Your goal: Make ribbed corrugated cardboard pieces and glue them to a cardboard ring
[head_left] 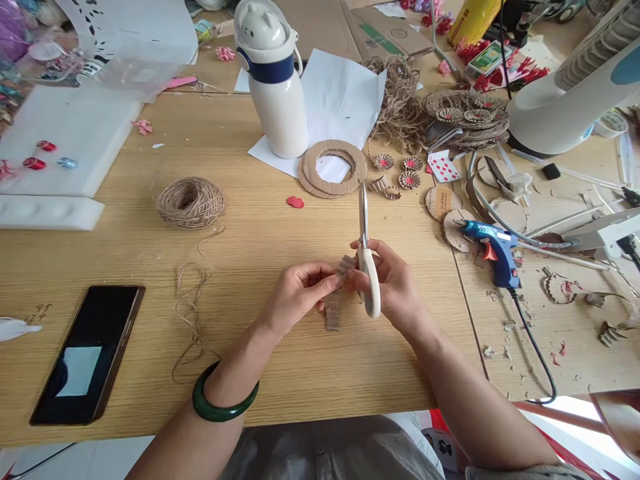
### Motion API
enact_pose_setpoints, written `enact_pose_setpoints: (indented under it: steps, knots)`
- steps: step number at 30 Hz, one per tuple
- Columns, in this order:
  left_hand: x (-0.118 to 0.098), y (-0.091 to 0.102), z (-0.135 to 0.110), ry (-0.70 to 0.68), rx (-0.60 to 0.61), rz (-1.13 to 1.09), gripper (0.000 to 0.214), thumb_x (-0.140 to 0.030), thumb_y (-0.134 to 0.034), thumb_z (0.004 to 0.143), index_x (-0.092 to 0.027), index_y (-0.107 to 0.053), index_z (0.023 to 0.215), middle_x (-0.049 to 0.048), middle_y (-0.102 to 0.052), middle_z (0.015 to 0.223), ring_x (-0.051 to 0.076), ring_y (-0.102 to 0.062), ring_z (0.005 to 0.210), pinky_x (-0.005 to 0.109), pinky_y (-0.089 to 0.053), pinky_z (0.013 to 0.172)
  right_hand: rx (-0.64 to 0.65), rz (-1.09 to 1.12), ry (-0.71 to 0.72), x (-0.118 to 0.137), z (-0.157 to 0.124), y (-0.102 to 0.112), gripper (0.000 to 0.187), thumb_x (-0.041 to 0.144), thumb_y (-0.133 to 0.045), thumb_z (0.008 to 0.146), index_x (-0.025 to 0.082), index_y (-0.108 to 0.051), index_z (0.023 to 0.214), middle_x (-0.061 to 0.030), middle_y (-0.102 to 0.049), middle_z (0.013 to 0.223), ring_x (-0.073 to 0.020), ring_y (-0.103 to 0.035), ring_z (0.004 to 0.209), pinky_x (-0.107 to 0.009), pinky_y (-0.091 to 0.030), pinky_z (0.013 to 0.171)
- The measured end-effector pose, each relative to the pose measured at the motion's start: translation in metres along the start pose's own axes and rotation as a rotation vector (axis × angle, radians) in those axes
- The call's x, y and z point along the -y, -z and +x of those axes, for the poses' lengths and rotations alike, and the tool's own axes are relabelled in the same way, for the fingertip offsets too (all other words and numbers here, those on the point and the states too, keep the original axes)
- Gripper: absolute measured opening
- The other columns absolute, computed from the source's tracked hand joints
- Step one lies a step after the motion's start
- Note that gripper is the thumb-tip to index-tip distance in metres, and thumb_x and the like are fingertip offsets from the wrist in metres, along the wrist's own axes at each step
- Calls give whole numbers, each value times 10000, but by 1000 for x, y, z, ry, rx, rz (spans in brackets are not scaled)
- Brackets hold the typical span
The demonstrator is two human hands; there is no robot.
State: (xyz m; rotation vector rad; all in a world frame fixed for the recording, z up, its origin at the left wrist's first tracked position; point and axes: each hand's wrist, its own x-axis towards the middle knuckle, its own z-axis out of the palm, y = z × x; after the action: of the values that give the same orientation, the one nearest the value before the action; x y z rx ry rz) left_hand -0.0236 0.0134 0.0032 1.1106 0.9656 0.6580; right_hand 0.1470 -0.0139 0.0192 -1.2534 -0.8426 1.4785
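Between my two hands is a short strip of corrugated cardboard [332, 313], its lower end hanging down. My left hand [305, 290] pinches the strip between thumb and fingers. My right hand [393, 280] has white-handled scissors [371, 283] hooked on it, blades closed and pointing away from me. Its fingertips also reach the strip's upper end. Just beyond the blades lie cardboard rings [311, 167], small pleated cardboard rosettes [410, 180] with red centres, and curled cardboard pieces [391, 192]. Red paper discs [295, 201] lie left of the rings.
A twine ball [191, 203] trails a loose strand on the left, near a phone [87, 353]. A white bottle [277, 100] stands behind the rings. On the right lie a blue glue gun [495, 250] with its cord, cardboard discs [457, 230], playing cards [443, 167] and scraps.
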Motion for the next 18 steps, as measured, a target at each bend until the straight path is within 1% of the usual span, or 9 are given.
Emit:
enact_pose_setpoints:
  steps: [2,5,7,9,12,15,18]
  knots:
    - [1,-1,0,41,-11,-109,218,-373,-754,808,-156,-735,805,-2,-643,658,95,-531,504,212,-466,450,-20,-1,10,0,0,-1,511,375,-850,686,200,-559,1067,45,-614,741,-99,-550,612,-252,-441,560]
    - [3,-2,1,13,-101,-203,202,-347,-766,802,-153,-715,806,-6,-656,640,105,-597,522,234,-546,541,-30,-31,46,0,0,-1,502,388,-837,709,197,-552,1075,21,-646,779,-113,-574,667,-259,-458,607]
    - [3,-3,2,-12,-157,-228,195,-331,-772,796,-148,-705,803,-1,-673,651,106,-628,550,222,-556,580,-4,-66,64,-1,-1,-1,505,384,-843,704,199,-553,1073,5,-663,804,-128,-590,703,-270,-470,634]
    - [3,-3,2,-30,-169,-235,191,-320,-770,794,-144,-699,815,6,-694,690,105,-643,563,214,-556,588,32,-109,72,-3,-2,0,510,375,-849,696,200,-554,1073,-9,-673,822,-143,-604,730,-281,-481,657]
    - [2,-4,2,-52,-150,-221,168,-300,-756,804,-151,-680,819,2,-701,717,113,-657,565,230,-566,599,56,-139,67,-5,-3,0,501,383,-828,720,199,-542,1087,-3,-652,797,-141,-588,694,-278,-479,621]
    - [1,-3,1,-85,-159,-151,158,-303,-726,832,-166,-668,780,-4,-691,676,133,-662,572,251,-567,606,38,-160,70,-7,-3,1,486,387,-818,729,194,-549,1085,17,-611,748,-117,-528,618,-248,-428,539]
    - [1,-2,0,-120,-207,-25,271,-363,-653,887,-171,-675,696,8,-679,613,155,-660,578,269,-554,621,48,-240,83,-5,-2,3,454,370,-812,739,182,-581,1080,23,-592,714,-104,-487,596,-228,-387,512]
